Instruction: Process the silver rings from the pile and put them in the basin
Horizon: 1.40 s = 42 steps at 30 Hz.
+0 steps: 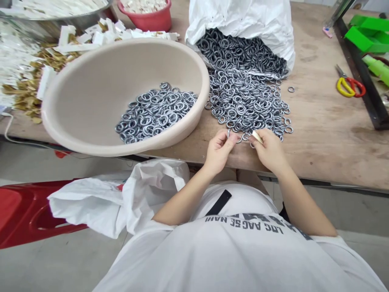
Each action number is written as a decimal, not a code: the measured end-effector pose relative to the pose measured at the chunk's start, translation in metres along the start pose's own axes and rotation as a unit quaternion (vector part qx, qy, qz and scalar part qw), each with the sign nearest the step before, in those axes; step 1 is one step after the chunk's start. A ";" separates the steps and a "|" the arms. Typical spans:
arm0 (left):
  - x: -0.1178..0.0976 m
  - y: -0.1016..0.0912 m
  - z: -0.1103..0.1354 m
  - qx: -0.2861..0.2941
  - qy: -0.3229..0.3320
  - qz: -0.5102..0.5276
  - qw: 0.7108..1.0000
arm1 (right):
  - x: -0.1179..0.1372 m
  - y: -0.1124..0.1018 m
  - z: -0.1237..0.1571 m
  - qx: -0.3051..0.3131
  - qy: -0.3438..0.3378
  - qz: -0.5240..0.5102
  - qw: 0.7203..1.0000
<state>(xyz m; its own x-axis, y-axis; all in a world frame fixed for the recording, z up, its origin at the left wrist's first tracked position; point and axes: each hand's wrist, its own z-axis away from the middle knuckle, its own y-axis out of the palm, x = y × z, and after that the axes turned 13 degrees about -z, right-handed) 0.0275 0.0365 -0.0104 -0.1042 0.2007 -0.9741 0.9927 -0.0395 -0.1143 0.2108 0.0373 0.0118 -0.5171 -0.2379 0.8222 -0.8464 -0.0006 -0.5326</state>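
Observation:
A grey ring (228,133), seen edge-on, is pinched between the thumb and fingers of my left hand (219,151). My right hand (271,151) is closed round a short cream-coloured piece (257,136); its tip points toward the left hand, and its kind is not clear. Both hands are at the near edge of a spread pile of grey rings (246,101) on the table. To the left, a large beige basin (85,77) tilts toward me with more grey rings (154,113) gathered in its lower right side.
A white sack (240,16) spills dark rings at the back. Scissors (349,83) lie on the wooden table (322,150) at right, near green trays (367,34). White and brown pieces (54,56), a red bowl (148,18) and a red stool (27,211) are at left.

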 end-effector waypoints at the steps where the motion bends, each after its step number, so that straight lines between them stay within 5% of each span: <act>1: -0.001 0.000 0.001 0.017 0.012 -0.030 0.999 | 0.000 -0.002 0.002 0.009 0.007 -0.084 0.996; 5: -0.005 0.000 0.002 0.084 0.046 -0.064 0.993 | 0.003 -0.002 0.012 0.044 0.061 -0.325 0.943; 12: -0.004 -0.002 0.003 0.202 -0.035 0.066 0.977 | 0.010 0.017 0.018 0.003 0.074 -0.415 0.907; 21: -0.004 -0.005 0.005 0.176 -0.019 0.028 0.984 | 0.011 0.019 0.019 -0.034 0.072 -0.372 0.925; 28: -0.006 -0.005 0.003 0.152 0.001 0.032 0.988 | 0.007 0.007 0.038 -0.037 -0.082 -0.101 0.991; 42: -0.004 -0.005 0.002 0.144 0.050 -0.015 0.988 | 0.009 -0.003 0.042 0.003 -0.103 -0.033 0.994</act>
<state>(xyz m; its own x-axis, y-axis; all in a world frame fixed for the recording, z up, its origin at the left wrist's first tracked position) 0.0229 0.0340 -0.0060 -0.1129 0.3003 -0.9471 0.9292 -0.3057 -0.2077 0.2139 -0.0052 0.0119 -0.4232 -0.4309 0.7970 -0.8762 -0.0291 -0.4810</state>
